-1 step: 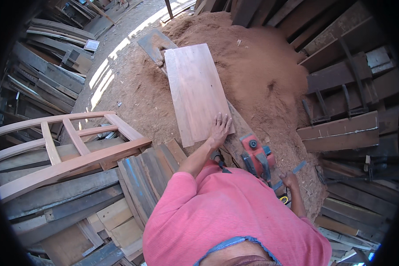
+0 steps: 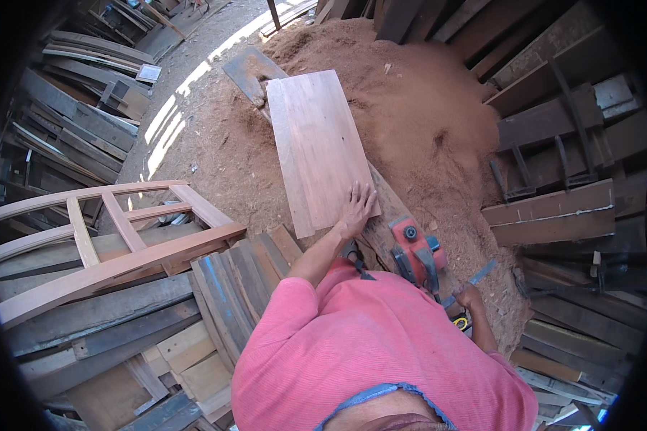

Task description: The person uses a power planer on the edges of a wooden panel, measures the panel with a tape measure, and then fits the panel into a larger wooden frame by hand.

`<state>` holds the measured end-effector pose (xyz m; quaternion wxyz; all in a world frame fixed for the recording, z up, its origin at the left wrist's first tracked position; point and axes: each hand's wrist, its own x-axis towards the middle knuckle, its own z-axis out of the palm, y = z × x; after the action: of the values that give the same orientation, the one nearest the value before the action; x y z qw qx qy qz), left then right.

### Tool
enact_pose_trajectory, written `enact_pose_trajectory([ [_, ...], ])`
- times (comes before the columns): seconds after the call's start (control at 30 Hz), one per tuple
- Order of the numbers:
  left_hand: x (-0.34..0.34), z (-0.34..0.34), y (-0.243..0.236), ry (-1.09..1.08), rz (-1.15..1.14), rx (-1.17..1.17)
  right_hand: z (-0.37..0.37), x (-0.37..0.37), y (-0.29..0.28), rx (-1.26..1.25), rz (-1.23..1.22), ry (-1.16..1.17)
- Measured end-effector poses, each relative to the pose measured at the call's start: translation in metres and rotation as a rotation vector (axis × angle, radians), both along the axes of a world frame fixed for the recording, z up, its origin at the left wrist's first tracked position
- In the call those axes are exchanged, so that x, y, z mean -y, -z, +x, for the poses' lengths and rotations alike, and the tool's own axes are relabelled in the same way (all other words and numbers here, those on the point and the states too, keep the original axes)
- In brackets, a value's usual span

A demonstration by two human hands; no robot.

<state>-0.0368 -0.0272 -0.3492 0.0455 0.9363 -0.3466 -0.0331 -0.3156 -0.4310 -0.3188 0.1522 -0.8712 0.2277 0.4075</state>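
Observation:
A pale pinkish wooden panel [image 2: 316,136] lies across a longer worn plank [image 2: 246,73]. My left hand [image 2: 354,212] rests open on the panel's near right corner, fingers spread flat. To its right, a red electric planer [image 2: 413,248] sits on the plank. Beside the planer my right hand [image 2: 466,294] is closed on a thin blue-grey strip [image 2: 485,271], low at my right side. A small yellow object [image 2: 460,323], too unclear to name, is just below that hand.
A light wooden lattice frame [image 2: 115,266] lies on stacked boards [image 2: 136,316] at the left. More leaning boards [image 2: 546,215] line the right. Reddish sawdust [image 2: 438,108] covers the ground around the plank. Further stacked timber [image 2: 79,115] stands at the upper left.
My right hand has shifted very slightly left and down with the strip. My left hand and the panel look the same.

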Motion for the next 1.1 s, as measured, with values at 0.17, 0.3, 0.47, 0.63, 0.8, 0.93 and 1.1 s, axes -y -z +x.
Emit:
enact_pose_trajectory([
  [0.17,-0.006,0.002,-0.007,0.013,0.090,-0.037,-0.048,-0.017,-0.006,-0.083,-0.355,0.128],
  [0.3,-0.002,0.006,-0.022,0.067,0.164,-0.114,-0.114,0.022,0.055,-0.114,-0.271,0.266],
  [0.47,-0.005,0.023,-0.043,0.088,0.215,-0.303,-0.140,0.017,0.048,-0.011,0.009,0.722],
  [0.63,-0.004,0.018,-0.021,0.006,0.117,-0.303,-0.146,-0.014,0.057,0.173,-0.095,0.662],
  [0.8,0.001,0.001,0.011,-0.041,0.038,-0.248,-0.156,-0.003,0.085,0.217,-0.139,0.667],
  [0.93,0.008,-0.020,0.005,-0.138,-0.111,-0.256,-0.156,0.007,0.093,0.180,-0.189,0.716],
  [1.1,0.006,-0.032,-0.009,-0.147,-0.199,-0.392,-0.155,0.044,0.139,0.219,-0.273,0.859],
])
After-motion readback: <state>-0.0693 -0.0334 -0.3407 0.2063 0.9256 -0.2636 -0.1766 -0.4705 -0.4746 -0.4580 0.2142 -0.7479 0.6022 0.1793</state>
